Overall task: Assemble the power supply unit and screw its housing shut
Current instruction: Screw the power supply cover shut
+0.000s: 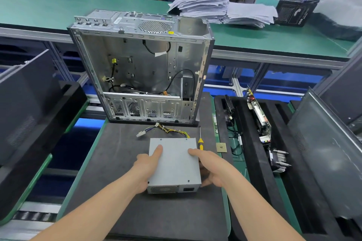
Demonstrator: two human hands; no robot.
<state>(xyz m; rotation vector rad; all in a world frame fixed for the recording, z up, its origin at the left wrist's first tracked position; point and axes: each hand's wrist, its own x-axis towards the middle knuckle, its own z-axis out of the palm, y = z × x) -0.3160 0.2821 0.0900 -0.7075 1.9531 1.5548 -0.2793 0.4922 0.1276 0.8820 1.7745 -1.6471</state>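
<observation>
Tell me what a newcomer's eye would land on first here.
The left hand and right hand hold the grey power supply unit by its sides on the dark mat, centre foreground. Behind it sits a large open computer case. A yellow-handled screwdriver lies by the unit's far right corner.

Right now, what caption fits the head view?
Left hand and right hand hold the grey power supply unit on a dark mat, screwdriver beside it, open computer case behind.

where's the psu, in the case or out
Out: the power supply lies on the mat before the open case, left hand and right hand holding it.
</observation>
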